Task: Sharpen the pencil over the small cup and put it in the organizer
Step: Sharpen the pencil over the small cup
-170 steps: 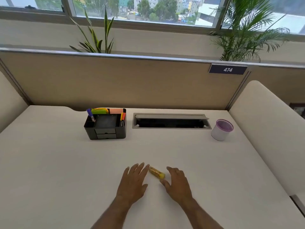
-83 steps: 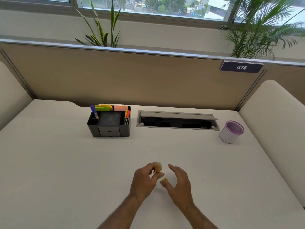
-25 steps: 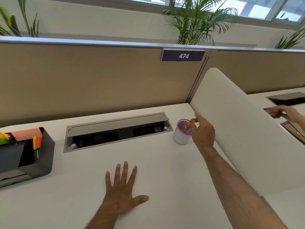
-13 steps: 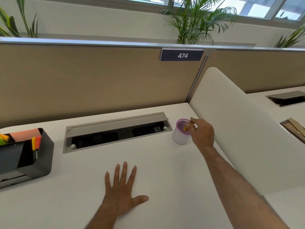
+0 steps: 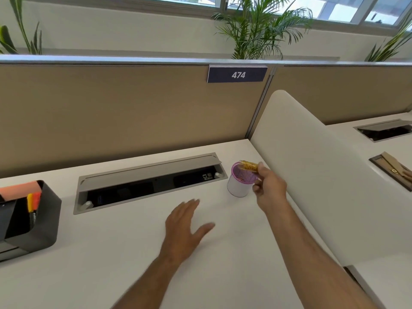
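Note:
The small white cup (image 5: pixel 236 188) with a purple rim stands at the back right of the desk. My right hand (image 5: pixel 268 187) holds a short yellow piece (image 5: pixel 249 166) level over the cup's far rim; I cannot tell whether it is the pencil or a sharpener. My left hand (image 5: pixel 184 227) hovers over the desk middle, blurred, fingers apart and holding nothing. The black organizer (image 5: pixel 38 221) with orange and yellow markers sits at the far left, partly cut off by the frame edge.
An open grey cable tray (image 5: pixel 147 177) is sunk into the desk between organizer and cup. A white curved divider (image 5: pixel 312 175) rises just right of the cup. A tan partition (image 5: pixel 122 108) backs the desk. Another person's hand (image 5: pixel 408 174) shows at the right edge.
My right hand has drawn back slightly and now shows the yellow piece level over the cup. My left hand has lifted off the desk and shifted up and right.

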Motion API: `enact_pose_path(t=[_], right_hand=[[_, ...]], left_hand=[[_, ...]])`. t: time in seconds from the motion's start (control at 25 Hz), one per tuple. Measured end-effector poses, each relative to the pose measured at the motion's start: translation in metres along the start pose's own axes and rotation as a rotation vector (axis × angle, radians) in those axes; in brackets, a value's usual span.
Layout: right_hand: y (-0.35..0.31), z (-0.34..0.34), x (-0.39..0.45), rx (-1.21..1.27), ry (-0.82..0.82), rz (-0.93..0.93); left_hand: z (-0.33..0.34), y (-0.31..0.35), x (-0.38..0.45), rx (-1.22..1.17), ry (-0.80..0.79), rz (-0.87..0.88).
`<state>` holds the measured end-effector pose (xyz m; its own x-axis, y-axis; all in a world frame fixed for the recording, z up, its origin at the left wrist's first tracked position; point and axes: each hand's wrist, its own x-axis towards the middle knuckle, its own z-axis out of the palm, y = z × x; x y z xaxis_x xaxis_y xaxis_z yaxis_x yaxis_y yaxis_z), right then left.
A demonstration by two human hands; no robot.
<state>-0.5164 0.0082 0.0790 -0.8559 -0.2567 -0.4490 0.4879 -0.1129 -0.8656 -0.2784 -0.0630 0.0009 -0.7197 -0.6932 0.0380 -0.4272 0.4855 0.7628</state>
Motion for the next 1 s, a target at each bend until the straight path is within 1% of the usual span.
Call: enact_pose_path(t=[0.08,0.2,0.28,0.36,0.4,0.44,0.52,0.6,0.64,0.68,0.76,0.84,1.0], right_hand=[[0.006,-0.001,-0.012,0.144,-0.132,0.211],[0.017,-0.001,-0.026,0.217,-0.319,0.377],[0.02,-0.001,-0.032,0.209,-0.369,0.421],[0.017,-0.002,-0.034,0.109,-0.35,0.377],[0.015,-0.005,-0.034,0.03,-0.319,0.299],[0.013,-0.009,-0.032,-0.048,-0.277,0.177],[0.006,-0.019,-0.027,-0.163,-0.216,-0.159],[0.001,-0.025,-0.024,-0.38,-0.249,-0.518],[0.0,-0.024,-0.021,-0.506,-0.284,-0.659],[-0.001,-0.023,-0.016,-0.602,-0.313,-0.758],[-0.004,-0.018,-0.004,-0.706,-0.351,-0.84],[-0.007,-0.017,0.012,-0.788,-0.368,-0.86],[-0.006,-0.022,0.042,-1.041,-0.432,-0.98]], left_hand=[[0.007,0.042,0.034,-0.225,0.081,0.031],[0.017,0.083,0.069,-0.382,0.124,0.13],[0.025,0.093,0.08,-0.417,0.156,0.158],[0.032,0.097,0.086,-0.428,0.196,0.159],[0.033,0.097,0.088,-0.419,0.21,0.174],[0.032,0.096,0.091,-0.398,0.216,0.198],[0.029,0.096,0.1,-0.295,0.222,0.238],[0.023,0.097,0.112,-0.135,0.228,0.248],[0.021,0.098,0.118,-0.071,0.221,0.244],[0.019,0.1,0.125,-0.025,0.201,0.238],[0.017,0.104,0.136,0.026,0.127,0.228],[0.017,0.107,0.147,0.074,0.056,0.242],[0.011,0.109,0.168,0.165,-0.012,0.283]])
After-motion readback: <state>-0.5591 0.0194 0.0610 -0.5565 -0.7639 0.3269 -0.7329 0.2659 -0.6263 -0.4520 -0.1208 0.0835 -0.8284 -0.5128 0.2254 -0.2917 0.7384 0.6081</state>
